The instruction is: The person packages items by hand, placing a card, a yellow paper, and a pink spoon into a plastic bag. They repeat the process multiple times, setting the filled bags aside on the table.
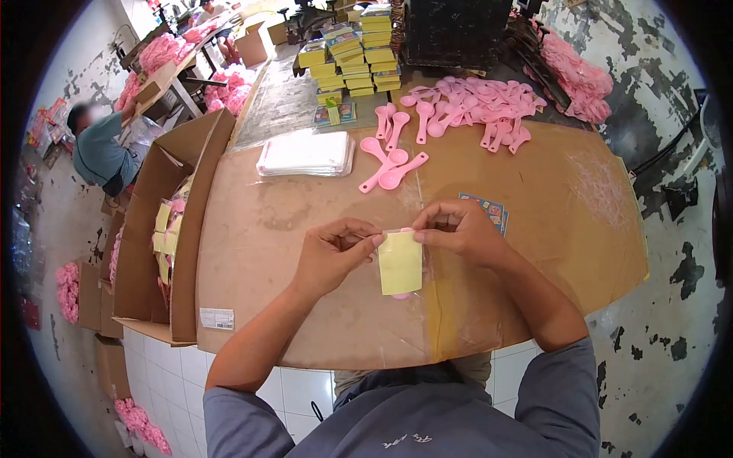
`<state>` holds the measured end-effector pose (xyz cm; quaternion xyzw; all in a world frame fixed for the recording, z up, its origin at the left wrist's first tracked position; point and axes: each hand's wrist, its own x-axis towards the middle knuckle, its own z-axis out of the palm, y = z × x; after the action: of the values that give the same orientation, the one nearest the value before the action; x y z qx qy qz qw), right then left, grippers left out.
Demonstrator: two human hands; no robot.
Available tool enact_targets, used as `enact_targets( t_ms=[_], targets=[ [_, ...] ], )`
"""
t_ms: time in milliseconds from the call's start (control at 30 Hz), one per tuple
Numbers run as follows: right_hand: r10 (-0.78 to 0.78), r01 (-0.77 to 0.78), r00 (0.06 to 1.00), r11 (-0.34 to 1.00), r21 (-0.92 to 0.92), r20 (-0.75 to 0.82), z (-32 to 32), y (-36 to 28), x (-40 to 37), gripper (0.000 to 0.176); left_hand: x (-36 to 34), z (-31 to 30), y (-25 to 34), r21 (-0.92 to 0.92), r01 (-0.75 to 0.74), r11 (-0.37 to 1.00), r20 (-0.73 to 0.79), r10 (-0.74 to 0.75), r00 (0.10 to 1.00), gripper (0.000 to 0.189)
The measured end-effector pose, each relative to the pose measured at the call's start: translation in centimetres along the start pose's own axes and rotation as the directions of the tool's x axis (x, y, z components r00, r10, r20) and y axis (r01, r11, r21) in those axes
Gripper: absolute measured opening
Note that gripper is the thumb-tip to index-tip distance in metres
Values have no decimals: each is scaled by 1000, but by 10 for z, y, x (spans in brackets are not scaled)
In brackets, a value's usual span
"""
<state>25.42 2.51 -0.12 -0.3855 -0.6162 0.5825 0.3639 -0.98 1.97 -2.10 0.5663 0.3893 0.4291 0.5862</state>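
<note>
Both hands pinch the top edge of a small clear plastic bag, whose outline shows only faintly, with a yellow card (401,265) in it. My left hand (336,252) grips the top left corner and my right hand (460,231) the top right. Bits of a pink spoon (405,297) show below and above the card; the rest is hidden behind it. Partly behind my right hand lies a blue printed card (495,211). Farther off, several loose pink measuring spoons (393,169) rest beside a stack of clear plastic bags (305,154).
A cardboard box (200,229) with packed yellow cards stands along the table's left side. At the back are a heap of pink spoons (485,103) and stacks of yellow cards (351,65). Another person (107,149) sits at far left. Loose clear strands (607,191) lie at right.
</note>
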Motion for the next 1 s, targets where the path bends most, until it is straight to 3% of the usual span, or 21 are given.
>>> enact_targets(
  t_ms=[200,1000],
  targets=[
    [6,-6,1000,1000,9,9,-3,4,2,20,2,-1,2,-81,92,992,-1,-93,996,17],
    [-31,29,999,999,29,43,0,7,3,21,2,-3,-2,-79,26,997,19,-24,1000,22]
  ],
)
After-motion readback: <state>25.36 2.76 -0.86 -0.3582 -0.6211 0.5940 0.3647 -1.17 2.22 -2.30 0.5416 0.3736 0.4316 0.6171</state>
